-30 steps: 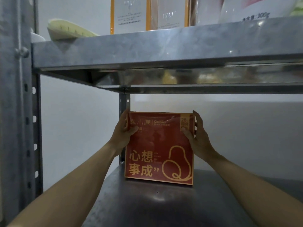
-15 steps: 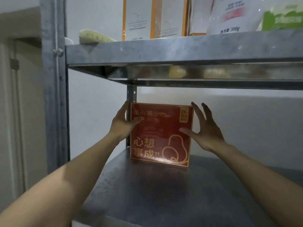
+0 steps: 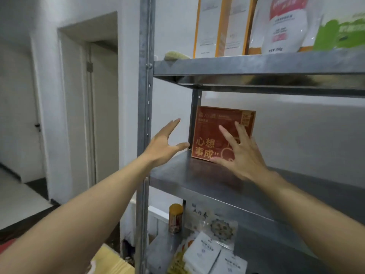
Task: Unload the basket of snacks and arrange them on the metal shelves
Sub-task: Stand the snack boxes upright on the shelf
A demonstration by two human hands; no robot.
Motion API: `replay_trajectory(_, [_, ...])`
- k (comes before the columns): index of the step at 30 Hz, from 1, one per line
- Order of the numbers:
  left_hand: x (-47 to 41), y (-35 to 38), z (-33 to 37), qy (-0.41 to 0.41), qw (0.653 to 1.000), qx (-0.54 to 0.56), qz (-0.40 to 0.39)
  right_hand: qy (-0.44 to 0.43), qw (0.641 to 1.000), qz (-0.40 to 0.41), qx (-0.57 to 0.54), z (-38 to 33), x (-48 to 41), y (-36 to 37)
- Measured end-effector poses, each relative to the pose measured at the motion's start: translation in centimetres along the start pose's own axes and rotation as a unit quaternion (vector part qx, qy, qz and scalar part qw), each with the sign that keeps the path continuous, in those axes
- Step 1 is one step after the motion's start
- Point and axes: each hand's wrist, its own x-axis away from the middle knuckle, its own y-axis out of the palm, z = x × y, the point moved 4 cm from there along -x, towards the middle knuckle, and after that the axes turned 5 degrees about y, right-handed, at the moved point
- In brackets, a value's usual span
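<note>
We find the red box (image 3: pixel 209 133) standing upright on the middle shelf (image 3: pixel 189 177) of the metal rack, at its left rear corner, just beside the rear post (image 3: pixel 194 115). Its face carries large gold characters. The small print along its top is too blurred to read, and the gold outline at its lower right is mostly hidden by the right hand (image 3: pixel 243 155). That hand is held in front of the box with fingers spread wide and straight and the thumb low near the box's bottom edge. We cannot tell whether the fingertips touch the face. The left hand (image 3: pixel 164 147) is flat and empty to the left of the box, fingers extended, with the thumb tip just short of the box's left edge. On the upper shelf (image 3: pixel 256 64) stand orange-edged white boxes (image 3: pixel 219 26) and a white pouch with a red label (image 3: pixel 284 24), all cut off by the top of the frame. Beside these, a green pack (image 3: pixel 339 30) runs out of view at the right, and a pale green item (image 3: pixel 175 55) at the shelf's left end is half hidden by the shelf lip. Below the middle shelf we see an orange-lidded canister (image 3: pixel 175 218) and white packets (image 3: pixel 203 254) with illegible lettering. A pale yellow slatted surface (image 3: pixel 110 262) at the bottom edge is cut off and unidentified.
</note>
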Motion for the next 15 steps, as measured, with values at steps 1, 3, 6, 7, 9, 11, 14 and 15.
replay_trajectory(1, [1.0, -1.2, 0.2, 0.007, 1.000, -0.007, 0.002, -0.010, 1.000, 0.000, -0.012, -1.4, 0.4, -0.2])
replay_trajectory(3, [2.9, -3.8, 0.4, 0.011, 1.000, -0.006, 0.013, -0.027, 0.999, 0.009, -0.039, -4.4, 1.1, -0.8])
replay_trajectory(6, [6.0, -7.9, 0.3, 0.010, 1.000, -0.008, 0.023, -0.043, 0.996, 0.012, -0.081, -9.2, 2.2, -1.4])
replay_trajectory(7, [7.1, -9.4, 0.0, 0.013, 1.000, -0.014, 0.025, -0.049, 0.995, 0.014, -0.087, -10.9, 2.6, -1.5])
replay_trajectory(9, [9.4, -12.4, -0.7, 0.010, 0.999, -0.024, 0.027, -0.057, 0.994, 0.017, -0.092, -14.4, 3.5, -1.5])
replay_trajectory(11, [11.9, -15.4, -1.5, -0.001, 0.999, -0.030, 0.033, -0.071, 0.992, 0.008, -0.108, -18.3, 4.3, -1.0])
replay_trajectory(14, [15.7, -20.1, -2.9, -0.025, 0.998, -0.037, 0.045, -0.102, 0.985, -0.016, -0.142, -24.2, 5.7, 0.4])
replay_trajectory(15, [17.0, -21.6, -3.5, -0.035, 0.997, -0.051, 0.042, -0.111, 0.981, -0.029, -0.154, -26.1, 6.2, 1.0])
